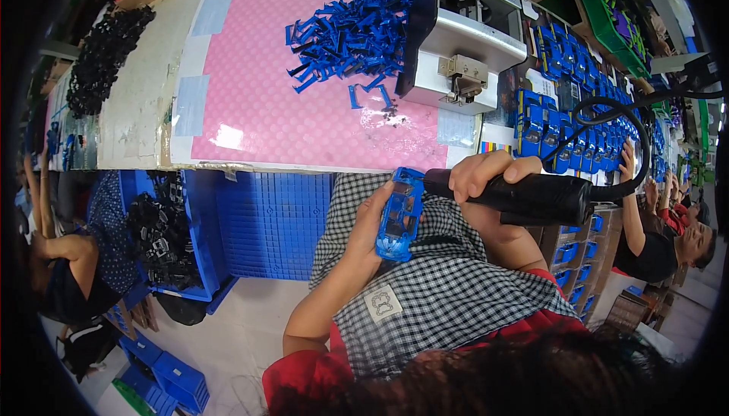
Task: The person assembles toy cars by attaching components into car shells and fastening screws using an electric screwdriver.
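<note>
My left hand point(369, 225) is closed around a blue plastic toy car body point(395, 225), held on end just off the table's front edge. My right hand point(486, 182) grips a black electric screwdriver point(535, 197), whose front end points left at the upper part of the car body. Whether the bit touches it cannot be made out. A black cable point(644, 150) loops up from the tool's back end. Beyond my hands, a heap of small blue plastic pieces point(353, 29) lies on a pink dotted mat point(250, 74). Right of the heap stands a grey metal box-like machine point(474, 44).
Rows of blue toy car bodies point(558, 127) fill the table's right side. Black small parts point(110, 55) are piled far left. A blue bin point(201, 226) with black pieces sits below the table edge. Other people work at both sides; one person point(661, 241) is at right.
</note>
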The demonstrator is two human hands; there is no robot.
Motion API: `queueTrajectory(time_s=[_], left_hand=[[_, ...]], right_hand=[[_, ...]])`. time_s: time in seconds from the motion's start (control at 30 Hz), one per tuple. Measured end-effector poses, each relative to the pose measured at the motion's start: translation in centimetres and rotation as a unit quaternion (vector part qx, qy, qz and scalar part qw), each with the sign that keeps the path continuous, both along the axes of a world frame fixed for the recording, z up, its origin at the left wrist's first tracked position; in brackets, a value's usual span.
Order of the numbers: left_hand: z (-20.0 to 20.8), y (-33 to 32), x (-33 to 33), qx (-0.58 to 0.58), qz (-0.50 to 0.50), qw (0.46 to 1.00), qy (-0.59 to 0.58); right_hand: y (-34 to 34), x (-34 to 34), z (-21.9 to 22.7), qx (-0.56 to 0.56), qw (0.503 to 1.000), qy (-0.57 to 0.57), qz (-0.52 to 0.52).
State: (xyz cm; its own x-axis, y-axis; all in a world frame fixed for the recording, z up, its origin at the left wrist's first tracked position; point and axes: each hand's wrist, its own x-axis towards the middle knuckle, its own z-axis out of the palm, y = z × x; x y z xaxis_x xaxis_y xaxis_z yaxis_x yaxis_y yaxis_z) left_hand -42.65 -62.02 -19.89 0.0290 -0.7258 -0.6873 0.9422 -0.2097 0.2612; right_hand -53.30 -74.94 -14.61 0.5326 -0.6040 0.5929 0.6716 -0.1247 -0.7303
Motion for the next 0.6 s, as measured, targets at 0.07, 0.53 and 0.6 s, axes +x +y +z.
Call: queueTrajectory(time_s=[0.07, 0.53, 0.6], left_hand=[[0.3, 0.2, 0.0, 0.004, 0.004, 1.0, -0.001], [2.7, -3.4, 6.3, -0.103, -0.045, 0.436, -0.893], [1.6, -4.0, 6.6, -0.081, -0.144, 0.365, -0.916]], right_hand=[[0.2, -0.1, 0.3, -0.004, 1.0, -0.003, -0.002], [0.8, -2.3, 2.4, -0.027, 0.988, -0.083, -0.126], [1.4, -3.1, 2.6, -0.007, 0.991, -0.055, -0.12]])
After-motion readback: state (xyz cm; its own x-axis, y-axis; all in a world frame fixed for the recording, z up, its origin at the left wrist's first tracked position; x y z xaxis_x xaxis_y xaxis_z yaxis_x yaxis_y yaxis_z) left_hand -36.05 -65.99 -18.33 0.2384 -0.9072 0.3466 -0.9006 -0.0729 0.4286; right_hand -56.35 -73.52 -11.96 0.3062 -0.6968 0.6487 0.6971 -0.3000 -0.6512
